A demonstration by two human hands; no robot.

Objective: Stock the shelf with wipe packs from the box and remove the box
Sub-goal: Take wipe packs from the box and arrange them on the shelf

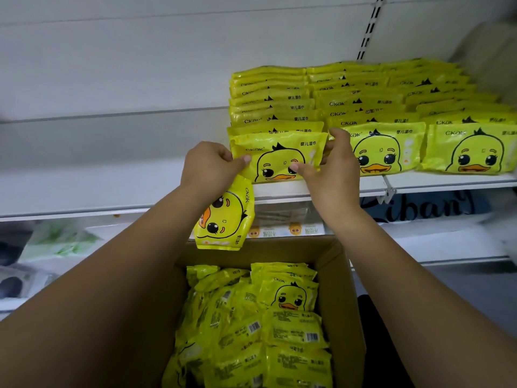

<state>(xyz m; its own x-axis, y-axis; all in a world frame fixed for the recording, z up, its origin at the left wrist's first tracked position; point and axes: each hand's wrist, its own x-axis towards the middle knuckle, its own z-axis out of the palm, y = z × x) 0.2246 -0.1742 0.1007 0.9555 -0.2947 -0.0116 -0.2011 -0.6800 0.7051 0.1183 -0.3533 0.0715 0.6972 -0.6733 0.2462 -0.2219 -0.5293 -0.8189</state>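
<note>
Yellow glossy plastic wipe pack with a cartoon duck face is being set upright at the front of the left row, a person's left hand pinching its left edge and the right hand pinching its right. The left hand is also clutching a second duck-faced pack, which is dangling sideways below the lip of the white metal shelf. Rows of matching packs are leaning in tiers behind and to the right. Below, the open brown cardboard box is holding many loose packs. The dangling pack is looking loosely held and may be dropping if those fingers ease; a nudge may be toppling the front packs.
</note>
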